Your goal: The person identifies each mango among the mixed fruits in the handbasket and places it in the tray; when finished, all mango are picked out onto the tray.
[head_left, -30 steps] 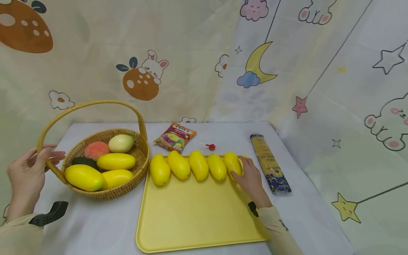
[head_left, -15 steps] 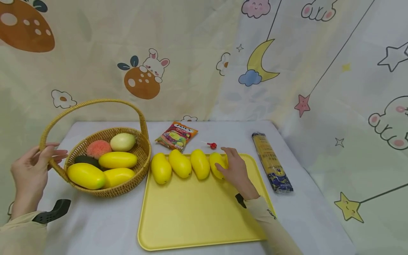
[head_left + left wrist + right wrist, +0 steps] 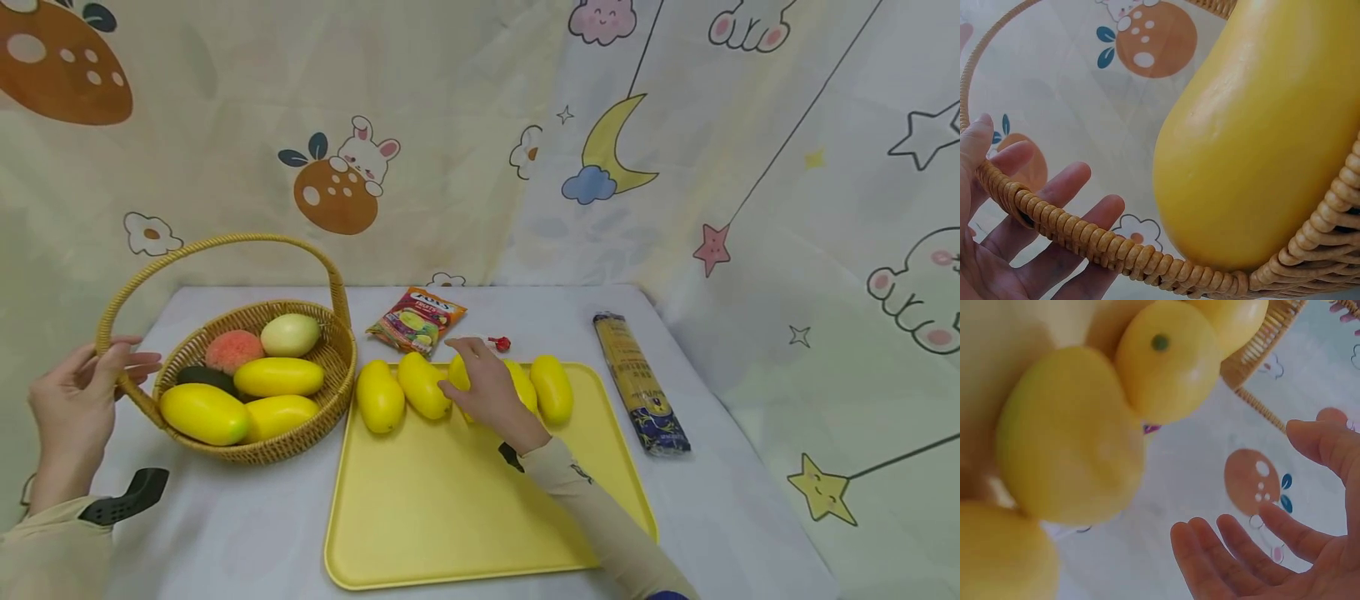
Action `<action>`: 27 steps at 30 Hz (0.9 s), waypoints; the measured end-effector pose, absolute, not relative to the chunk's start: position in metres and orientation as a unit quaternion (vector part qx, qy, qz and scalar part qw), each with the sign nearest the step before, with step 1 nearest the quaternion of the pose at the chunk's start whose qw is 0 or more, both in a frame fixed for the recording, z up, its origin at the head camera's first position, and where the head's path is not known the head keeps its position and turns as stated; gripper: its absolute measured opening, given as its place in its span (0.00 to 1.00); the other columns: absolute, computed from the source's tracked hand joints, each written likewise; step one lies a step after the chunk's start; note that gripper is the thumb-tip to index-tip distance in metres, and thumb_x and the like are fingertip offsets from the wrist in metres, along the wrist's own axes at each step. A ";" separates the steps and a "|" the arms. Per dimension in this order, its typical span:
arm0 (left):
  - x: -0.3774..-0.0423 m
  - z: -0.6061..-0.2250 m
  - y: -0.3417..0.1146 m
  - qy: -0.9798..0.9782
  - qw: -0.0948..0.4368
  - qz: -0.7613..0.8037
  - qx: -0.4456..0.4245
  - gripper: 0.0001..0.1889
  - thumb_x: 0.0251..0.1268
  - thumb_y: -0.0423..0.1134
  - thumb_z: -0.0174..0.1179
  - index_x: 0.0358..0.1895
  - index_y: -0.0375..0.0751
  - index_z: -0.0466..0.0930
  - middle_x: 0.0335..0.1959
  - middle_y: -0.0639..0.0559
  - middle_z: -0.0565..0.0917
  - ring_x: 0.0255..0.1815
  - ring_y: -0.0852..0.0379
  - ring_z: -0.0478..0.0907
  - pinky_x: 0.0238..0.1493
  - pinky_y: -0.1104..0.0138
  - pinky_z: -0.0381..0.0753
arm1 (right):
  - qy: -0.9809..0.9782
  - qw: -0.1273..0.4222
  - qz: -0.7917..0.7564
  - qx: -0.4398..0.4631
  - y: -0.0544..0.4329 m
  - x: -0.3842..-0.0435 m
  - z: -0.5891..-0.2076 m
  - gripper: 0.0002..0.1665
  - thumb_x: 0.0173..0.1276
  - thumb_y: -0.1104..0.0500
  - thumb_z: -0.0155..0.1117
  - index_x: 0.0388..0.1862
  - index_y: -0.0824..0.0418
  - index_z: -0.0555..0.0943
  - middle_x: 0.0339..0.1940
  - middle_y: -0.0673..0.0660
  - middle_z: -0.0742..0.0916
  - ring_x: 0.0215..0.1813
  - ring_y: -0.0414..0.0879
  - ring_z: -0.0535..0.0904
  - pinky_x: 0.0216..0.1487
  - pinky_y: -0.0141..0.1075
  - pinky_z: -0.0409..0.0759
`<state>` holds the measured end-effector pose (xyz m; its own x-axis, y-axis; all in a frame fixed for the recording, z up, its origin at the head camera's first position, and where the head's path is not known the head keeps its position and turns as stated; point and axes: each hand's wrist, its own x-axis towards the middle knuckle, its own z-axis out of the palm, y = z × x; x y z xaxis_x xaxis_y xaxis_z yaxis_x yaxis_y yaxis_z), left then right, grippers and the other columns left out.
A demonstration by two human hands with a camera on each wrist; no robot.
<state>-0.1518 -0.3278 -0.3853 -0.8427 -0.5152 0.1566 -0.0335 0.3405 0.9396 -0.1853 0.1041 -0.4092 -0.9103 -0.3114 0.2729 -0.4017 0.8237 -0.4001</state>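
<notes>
In the head view my left hand (image 3: pixel 75 400) holds the handle of a wicker basket (image 3: pixel 277 450) at its left side. The left wrist view shows the thumb on one side of the handle (image 3: pixel 1079 234) and the loosely extended fingers on the other. Inside the basket lie several yellow mangoes (image 3: pixel 204 415), a fuzzy coral peach (image 3: pixel 234 351), a pale green round fruit (image 3: pixel 291 335) and a dark green one (image 3: pixel 207 379). Along the back of a yellow tray (image 3: pixel 465 517) several mangoes (image 3: pixel 379 397) stand in a row. My right hand (image 3: pixel 491 392) hovers over the middle ones, fingers spread, holding nothing.
Behind the tray lie a candy bag (image 3: pixel 417 321) and a red lollipop (image 3: pixel 501 343), partly hidden by the right hand. A pack of spaghetti (image 3: pixel 640 383) is to the tray's right. A patterned cloth (image 3: pixel 450 150) hangs behind the table.
My right hand has left the rightmost mango and moved left above the row, to the middle mangoes. The left hand stays at the basket handle.
</notes>
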 end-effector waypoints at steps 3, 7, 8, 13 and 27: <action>-0.152 -0.385 -0.328 -0.789 0.219 -0.546 0.176 0.19 0.71 0.49 0.51 0.61 0.51 0.77 0.31 0.76 0.80 0.36 0.76 0.77 0.46 0.86 0.72 | -0.947 0.083 0.230 0.207 0.090 -0.188 -0.407 0.36 0.63 0.50 0.68 0.68 0.58 0.68 0.61 0.59 0.75 0.51 0.51 0.79 0.53 0.42 0.81; -0.153 -0.386 -0.328 -0.790 0.222 -0.544 0.176 0.19 0.71 0.49 0.51 0.61 0.50 0.77 0.32 0.75 0.80 0.35 0.76 0.77 0.45 0.87 0.72 | -0.942 0.074 0.234 0.229 0.070 -0.192 -0.404 0.37 0.64 0.50 0.68 0.69 0.56 0.67 0.61 0.59 0.75 0.49 0.49 0.79 0.51 0.40 0.81; -0.153 -0.386 -0.328 -0.789 0.222 -0.547 0.173 0.19 0.71 0.49 0.51 0.60 0.50 0.77 0.32 0.75 0.80 0.35 0.76 0.77 0.45 0.87 0.72 | -0.941 0.072 0.234 0.232 0.065 -0.193 -0.403 0.37 0.64 0.49 0.67 0.70 0.55 0.67 0.62 0.58 0.75 0.50 0.50 0.79 0.52 0.40 0.81; -0.153 -0.386 -0.328 -0.783 0.225 -0.556 0.163 0.19 0.71 0.48 0.51 0.60 0.49 0.78 0.32 0.73 0.81 0.35 0.75 0.78 0.44 0.87 0.73 | -0.939 0.060 0.229 0.251 0.043 -0.198 -0.399 0.38 0.65 0.48 0.66 0.72 0.52 0.64 0.63 0.56 0.74 0.52 0.49 0.78 0.52 0.40 0.79; -0.155 -0.385 -0.328 -0.778 0.224 -0.559 0.178 0.19 0.70 0.48 0.52 0.59 0.47 0.78 0.31 0.73 0.81 0.34 0.74 0.78 0.39 0.88 0.73 | -0.937 0.041 0.206 0.277 -0.007 -0.206 -0.397 0.36 0.65 0.47 0.65 0.70 0.52 0.66 0.63 0.55 0.75 0.56 0.46 0.77 0.51 0.33 0.79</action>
